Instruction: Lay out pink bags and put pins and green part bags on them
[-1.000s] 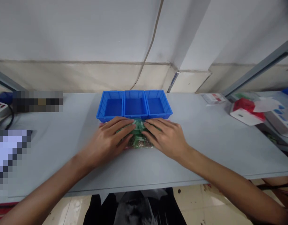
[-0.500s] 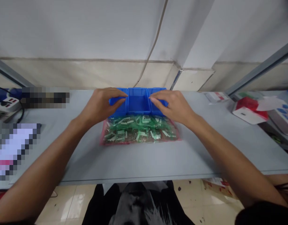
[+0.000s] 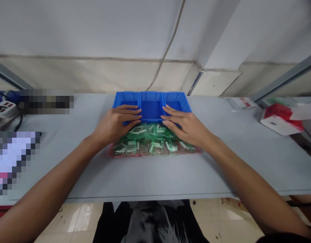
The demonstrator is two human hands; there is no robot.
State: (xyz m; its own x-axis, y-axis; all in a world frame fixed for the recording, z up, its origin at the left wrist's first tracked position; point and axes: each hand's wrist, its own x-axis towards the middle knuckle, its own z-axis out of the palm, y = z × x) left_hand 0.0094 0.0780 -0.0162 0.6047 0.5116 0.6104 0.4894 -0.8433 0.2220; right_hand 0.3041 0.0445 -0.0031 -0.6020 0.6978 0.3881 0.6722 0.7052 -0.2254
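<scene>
Three blue plastic bins [image 3: 151,109] stand side by side at the back of the table. Right in front of them lies a flat row of clear plastic packets [image 3: 155,147] with green and red edges, holding small white pieces and what look like screws. My left hand [image 3: 118,123] reaches over the left bin's front and the packets' back edge, fingers stretched out and apart. My right hand [image 3: 184,123] mirrors it at the right bin, its fingers likewise spread. Neither hand holds anything; whether the fingertips touch the bins or packets I cannot tell.
On the grey table [image 3: 145,179], a power strip [image 3: 4,113] with cables sits at far left, near a blurred-out screen [image 3: 17,155]. At right are a red and white box [image 3: 280,119] and a small white packet [image 3: 241,103]. A wall rises behind the bins.
Both hands have come down and toward me, from above the bins to their front edge and the packets. Their fingers, earlier curled close to the thumbs, are now spread.
</scene>
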